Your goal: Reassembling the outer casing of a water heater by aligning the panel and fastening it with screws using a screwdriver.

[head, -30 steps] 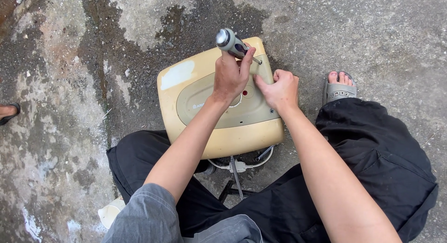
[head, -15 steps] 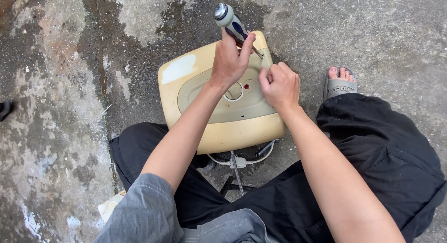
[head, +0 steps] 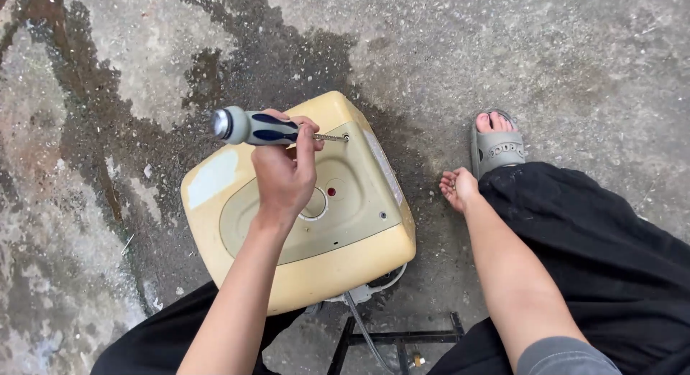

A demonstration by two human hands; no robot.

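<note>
The screwdriver point(head: 262, 128), with its grey and dark blue handle, sits left of centre in the upper half of the frame, lying nearly level with its metal cap toward the left and its shaft pointing right, so that the tip meets a screw hole point(head: 346, 138) near the top edge of the grey front panel; held that way, the tool lines up with the fastener rather than crossing it. The left hand point(head: 284, 170) is wrapped shut around the front of the handle, fingers curled over it and thumb beneath, a grip that looks suited to turning. The tool works on a cream-yellow water heater point(head: 302, 210) lying on its back in the middle of the frame, face up, which keeps the panel, its round dial point(head: 314, 202) and a small red lamp point(head: 331, 192) reachable from above. It is a closed casing; nothing of its inside shows. The right hand point(head: 458, 189), right of centre, is loosely cupped and rests low beside the heater, touching neither it nor the tool; whether it holds some small part I cannot tell. Further right are a grey sandal point(head: 496, 146) on the person's foot and black trousers point(head: 596, 253). A grey cable point(head: 363, 303) trails from the heater's lower edge over a black metal frame point(head: 395, 339) at the bottom centre, all on a wet, stained concrete floor point(head: 575, 52).
</note>
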